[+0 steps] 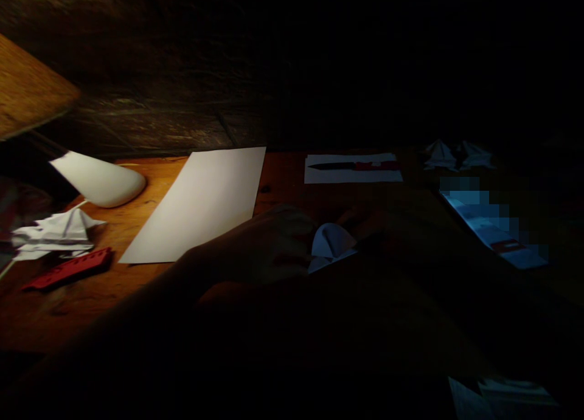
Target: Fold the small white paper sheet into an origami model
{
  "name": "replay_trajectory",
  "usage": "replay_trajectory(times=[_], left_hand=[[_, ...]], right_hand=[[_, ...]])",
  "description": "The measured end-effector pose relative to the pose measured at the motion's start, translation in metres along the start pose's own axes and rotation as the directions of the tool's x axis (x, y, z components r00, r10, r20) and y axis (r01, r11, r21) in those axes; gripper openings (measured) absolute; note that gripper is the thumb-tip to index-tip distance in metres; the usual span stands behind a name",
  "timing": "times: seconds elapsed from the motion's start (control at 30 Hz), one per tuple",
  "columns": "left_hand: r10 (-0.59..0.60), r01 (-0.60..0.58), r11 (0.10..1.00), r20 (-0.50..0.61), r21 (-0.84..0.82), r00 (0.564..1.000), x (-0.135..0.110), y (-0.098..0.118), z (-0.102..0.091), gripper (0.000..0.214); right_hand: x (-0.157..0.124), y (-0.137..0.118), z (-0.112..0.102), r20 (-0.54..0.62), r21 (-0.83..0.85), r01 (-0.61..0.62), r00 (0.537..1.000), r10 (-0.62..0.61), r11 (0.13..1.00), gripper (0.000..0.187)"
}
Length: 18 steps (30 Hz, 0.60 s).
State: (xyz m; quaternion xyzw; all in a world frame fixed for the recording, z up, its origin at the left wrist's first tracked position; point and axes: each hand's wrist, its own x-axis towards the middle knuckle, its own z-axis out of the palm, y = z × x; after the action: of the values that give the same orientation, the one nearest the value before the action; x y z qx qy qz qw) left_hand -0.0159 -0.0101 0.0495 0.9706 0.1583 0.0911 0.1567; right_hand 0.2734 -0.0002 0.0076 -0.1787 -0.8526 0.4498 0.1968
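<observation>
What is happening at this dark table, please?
A person works on a small folded white paper on the wooden table. The left hand touches its left edge; the right hand lies close on the other side, too dark to judge its grip. A blank sheet, folded paper figures and a knife lie around.

Small white paper (329, 242), apparently folded

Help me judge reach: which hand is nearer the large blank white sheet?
Left. The left hand lies just right of the near corner of the sheet; the right hand, dim, is farther right, beyond the small folded paper between them.
</observation>
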Motion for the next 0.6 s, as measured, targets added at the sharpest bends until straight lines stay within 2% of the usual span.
replay_trajectory(times=[0.1, 0.27, 0.47, 0.6], left_hand=[[0.006, -0.005, 1.0, 0.078, -0.024, 0.997, 0.0, 0.0, -0.002, 0.009], [0.001, 0.0, 0.999, 0.021, -0.052, 1.0, -0.001, 0.001, -0.002, 0.014], [0.007, -0.001, 0.995, 0.06, -0.1, 0.998, 0.0, -0.001, -0.003, 0.012], [0.002, 0.001, 0.997, 0.035, -0.078, 0.999, 0.001, -0.002, -0.001, 0.015]], right_hand=[[0.0, 0.002, 0.002, -0.016, 0.027, -0.01, 1.0, 0.011, 1.0, 0.022], [0.002, 0.005, 0.001, -0.005, 0.128, 0.036, 0.999, -0.036, 0.991, 0.018], [0.003, -0.004, -0.005, 0.044, 0.025, 0.06, 0.997, -0.061, 0.998, 0.032], [0.002, -0.006, -0.005, 0.036, -0.005, 0.051, 0.998, -0.051, 0.999, 0.038]])
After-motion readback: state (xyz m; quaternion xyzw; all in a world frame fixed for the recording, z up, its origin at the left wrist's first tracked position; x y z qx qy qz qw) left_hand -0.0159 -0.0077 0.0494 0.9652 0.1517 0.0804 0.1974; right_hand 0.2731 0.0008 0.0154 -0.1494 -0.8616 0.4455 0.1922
